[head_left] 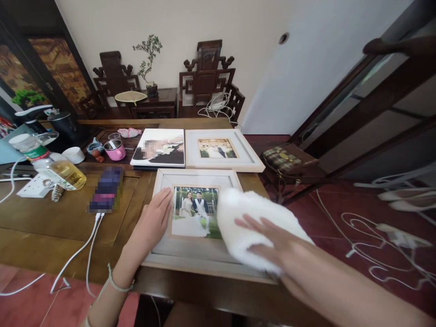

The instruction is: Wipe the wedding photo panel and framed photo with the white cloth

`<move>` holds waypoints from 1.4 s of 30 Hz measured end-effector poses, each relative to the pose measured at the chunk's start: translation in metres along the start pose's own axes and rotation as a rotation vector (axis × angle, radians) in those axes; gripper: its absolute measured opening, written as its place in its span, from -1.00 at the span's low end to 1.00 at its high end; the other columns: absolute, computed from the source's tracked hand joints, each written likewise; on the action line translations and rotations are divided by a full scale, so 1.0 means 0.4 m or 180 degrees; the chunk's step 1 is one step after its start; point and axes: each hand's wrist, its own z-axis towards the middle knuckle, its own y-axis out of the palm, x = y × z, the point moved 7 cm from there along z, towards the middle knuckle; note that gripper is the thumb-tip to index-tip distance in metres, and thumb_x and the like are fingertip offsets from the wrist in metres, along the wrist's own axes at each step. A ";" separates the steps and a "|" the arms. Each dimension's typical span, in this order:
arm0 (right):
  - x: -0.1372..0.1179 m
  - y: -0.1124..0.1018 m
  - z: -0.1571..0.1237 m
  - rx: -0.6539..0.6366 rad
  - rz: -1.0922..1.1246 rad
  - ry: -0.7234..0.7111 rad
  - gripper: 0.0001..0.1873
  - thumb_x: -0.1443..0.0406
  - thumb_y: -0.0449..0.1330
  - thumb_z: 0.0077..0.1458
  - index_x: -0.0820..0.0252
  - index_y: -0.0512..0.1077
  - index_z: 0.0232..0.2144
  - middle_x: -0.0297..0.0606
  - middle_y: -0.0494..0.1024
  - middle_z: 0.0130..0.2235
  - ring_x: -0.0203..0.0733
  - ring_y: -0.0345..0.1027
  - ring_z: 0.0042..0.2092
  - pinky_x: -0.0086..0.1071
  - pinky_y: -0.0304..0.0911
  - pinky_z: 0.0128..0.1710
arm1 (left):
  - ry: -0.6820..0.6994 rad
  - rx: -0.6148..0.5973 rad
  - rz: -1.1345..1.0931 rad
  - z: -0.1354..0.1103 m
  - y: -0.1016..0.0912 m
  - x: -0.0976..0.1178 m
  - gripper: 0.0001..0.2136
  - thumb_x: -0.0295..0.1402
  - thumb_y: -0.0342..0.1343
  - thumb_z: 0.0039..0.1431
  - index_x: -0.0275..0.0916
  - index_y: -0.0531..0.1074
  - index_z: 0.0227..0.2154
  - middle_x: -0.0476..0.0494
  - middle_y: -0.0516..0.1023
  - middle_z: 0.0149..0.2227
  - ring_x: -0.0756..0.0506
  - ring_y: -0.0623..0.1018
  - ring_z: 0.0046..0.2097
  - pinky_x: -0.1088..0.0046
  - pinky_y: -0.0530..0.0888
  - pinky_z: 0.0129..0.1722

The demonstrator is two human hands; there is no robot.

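Note:
A light wooden picture frame [204, 265] lies flat at the table's front edge, with a photo [195, 211] of two people in wedding clothes inside its grey-white mat. My left hand [155, 222] rests on the frame's left side, fingers stretched out along it and holding nothing. Over the frame's right part my right hand [269, 238] has a fluffy white cloth [245, 209] under its fingers, pressed against the frame. Motion smears this hand a little. The cloth hides the right side of the frame and touches the photo's right edge.
Behind lie a second framed photo [220, 148] and a photo panel [160, 147]. To the left are a phone [106, 188] with white cables, an oil bottle [64, 170], a power strip [34, 186] and a pink cup [115, 151]. A plaid bag [282, 156] sits right of the table.

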 end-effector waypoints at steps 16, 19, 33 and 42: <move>-0.080 0.062 -0.053 -0.0463 -0.0058 -0.0514 -0.74 0.49 0.16 -0.09 0.04 0.56 -0.45 -0.20 0.41 0.13 0.22 0.22 0.16 0.10 0.23 0.09 | -0.0043 0.0152 -0.0040 -0.008 0.004 -0.006 -0.63 -0.40 -0.18 0.35 -0.29 0.18 0.18 -0.27 0.22 0.25 -0.17 0.21 0.28 0.13 0.22 0.22; -0.109 0.082 -0.002 -0.0346 0.0178 -0.0384 -0.83 0.39 0.18 0.01 0.08 0.56 -0.48 -0.16 0.41 0.13 0.28 0.16 0.19 0.23 0.11 0.13 | -0.0066 0.0208 -0.0087 -0.009 0.003 -0.008 -0.64 -0.40 -0.18 0.35 -0.27 0.19 0.17 -0.27 0.24 0.24 -0.17 0.22 0.27 0.12 0.23 0.21; -0.137 0.083 0.084 -0.0883 0.0310 -0.0063 -0.67 0.53 0.10 -0.18 0.17 0.58 -0.40 -0.10 0.44 0.10 0.18 0.13 0.21 0.16 0.03 0.19 | 0.0005 -0.0122 0.0034 -0.007 0.004 -0.005 -0.51 -0.60 -0.23 0.21 -0.31 0.14 0.21 -0.30 0.16 0.27 -0.15 0.13 0.31 0.09 0.20 0.23; 0.107 -0.125 0.123 0.0574 -0.1123 0.0800 -0.49 0.63 0.02 -0.19 0.33 0.50 -0.17 0.15 0.33 0.16 0.31 0.27 0.12 0.08 0.36 -0.08 | -0.0160 -0.0275 0.0163 -0.010 0.002 -0.001 -0.41 -0.67 -0.22 0.12 -0.27 0.11 0.24 -0.28 0.13 0.29 -0.19 0.15 0.30 0.07 0.26 0.19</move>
